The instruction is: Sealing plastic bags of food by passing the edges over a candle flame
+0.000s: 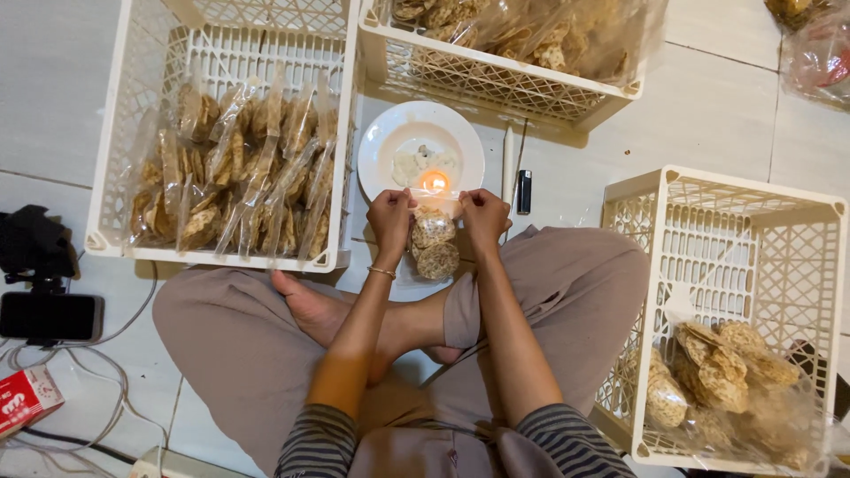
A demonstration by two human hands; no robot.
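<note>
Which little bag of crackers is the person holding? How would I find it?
Find the white plate with the small flame on the floor between the white crates. Just below it, the left hand and right hand pinch the top of a clear bag of round crackers. Unlike the other bags, it hangs in the hands rather than lying in a crate.

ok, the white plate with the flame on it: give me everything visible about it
The white plate is round, smooth and glossy, like ceramic or melamine, lying flat on the pale tiled floor between two white lattice crates. Its middle holds pale waxy lumps and a small orange flame near the front edge. The left hand and right hand hold a clear bag of round crackers at that edge, its top close to the flame. Whether the bag touches the plate cannot be told.
</note>
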